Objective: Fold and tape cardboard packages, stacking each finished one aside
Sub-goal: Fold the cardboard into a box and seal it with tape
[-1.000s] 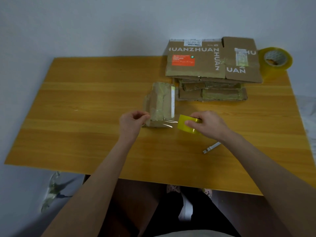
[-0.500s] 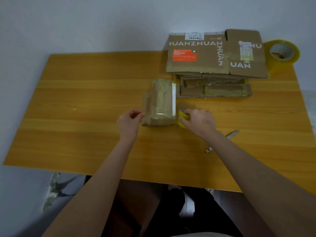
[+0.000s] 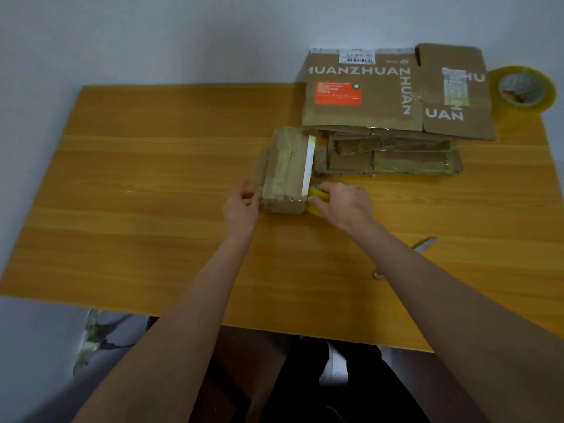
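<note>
Both hands met at one package, which lay on the counter directly between them. The left hand had its fingers curled against the package's left near corner, gripping it. The right hand was clenched around a small yellow tape roll, pressed against the package's right near corner.

Left of the left hand the counter ran wide and bare to its far-left edge, and there was open wood on the near side of both wrists. Room was tighter beyond the right hand: a stack of taped packages sat just past it, almost touching the package's right side, with a flat printed cardboard sheet resting on top. Farther right of that, at the counter's back corner, stood a large tape roll.

The right hand covered most of the yellow roll, so only a sliver showed. Motion blurred the left fingertips, and I could not make out any tape under them. A slim metal tool lay right of the right forearm, which crossed over its middle. Both forearms reached forward, angling inward.
</note>
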Tool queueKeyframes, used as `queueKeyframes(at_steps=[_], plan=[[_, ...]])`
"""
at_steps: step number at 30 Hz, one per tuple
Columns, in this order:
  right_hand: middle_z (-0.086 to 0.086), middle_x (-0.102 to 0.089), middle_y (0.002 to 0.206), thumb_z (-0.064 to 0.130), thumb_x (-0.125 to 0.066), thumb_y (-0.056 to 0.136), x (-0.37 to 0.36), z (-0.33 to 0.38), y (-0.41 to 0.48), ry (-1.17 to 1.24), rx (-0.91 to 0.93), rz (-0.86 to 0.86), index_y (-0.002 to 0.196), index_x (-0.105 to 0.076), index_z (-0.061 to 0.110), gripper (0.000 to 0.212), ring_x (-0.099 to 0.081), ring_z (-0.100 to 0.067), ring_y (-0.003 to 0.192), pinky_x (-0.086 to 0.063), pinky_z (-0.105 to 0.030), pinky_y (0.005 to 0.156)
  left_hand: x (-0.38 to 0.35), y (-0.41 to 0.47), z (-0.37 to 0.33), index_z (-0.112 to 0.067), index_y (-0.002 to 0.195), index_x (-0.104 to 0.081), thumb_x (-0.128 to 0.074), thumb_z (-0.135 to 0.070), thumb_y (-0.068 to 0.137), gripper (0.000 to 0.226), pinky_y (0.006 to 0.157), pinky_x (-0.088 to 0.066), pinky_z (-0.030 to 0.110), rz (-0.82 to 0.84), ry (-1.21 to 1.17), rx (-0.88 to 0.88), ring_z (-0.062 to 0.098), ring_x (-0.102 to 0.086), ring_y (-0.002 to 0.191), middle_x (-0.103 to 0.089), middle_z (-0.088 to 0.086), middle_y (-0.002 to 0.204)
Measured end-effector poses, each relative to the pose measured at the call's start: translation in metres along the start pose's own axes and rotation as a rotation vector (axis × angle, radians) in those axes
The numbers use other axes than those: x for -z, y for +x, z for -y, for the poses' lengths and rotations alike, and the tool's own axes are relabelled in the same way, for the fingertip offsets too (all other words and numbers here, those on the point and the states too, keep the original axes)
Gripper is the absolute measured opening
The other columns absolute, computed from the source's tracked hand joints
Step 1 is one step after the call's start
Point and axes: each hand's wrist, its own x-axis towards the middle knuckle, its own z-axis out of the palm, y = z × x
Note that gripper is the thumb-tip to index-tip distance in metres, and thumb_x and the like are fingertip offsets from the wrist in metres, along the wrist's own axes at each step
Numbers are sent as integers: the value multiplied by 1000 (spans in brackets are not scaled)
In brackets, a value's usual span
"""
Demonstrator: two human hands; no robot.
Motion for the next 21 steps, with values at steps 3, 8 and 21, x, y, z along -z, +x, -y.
queueKeyframes(at_steps=[3, 8, 21], plan=[[-4, -65, 119, 47, -44, 98, 1, -3, -2, 18, 9, 17, 134, -53, 24, 43, -56, -24, 112, -35, -40, 101, 0, -8, -7, -28, 149, -28, -56, -19, 95, 62, 86, -55, 43, 4, 65, -55, 22, -66, 89, -62, -5, 96], [-4, -62, 128, 50, -44, 97, 9, -13, -13, -65, 52, 79, 136, -51, 24, 47, -54, -25, 118, -37, -38, 100, -4, -27, 8, -31, 145, -35, -60, -18, 92, 59, 89, -53, 46, 54, 146, -82, 29, -59, 108, -48, 10, 133], [-3, -52, 141, 50, -56, 91, 14, -26, -15, 58, 72, 205, 139, -49, 21, 56, -47, -24, 128, -42, -39, 101, -27, -37, 14, -8, 145, -36, -56, 18, 77, 76, 116, -1, 29, 85, 684, -876, 18, -22, 141, -33, 8, 152]])
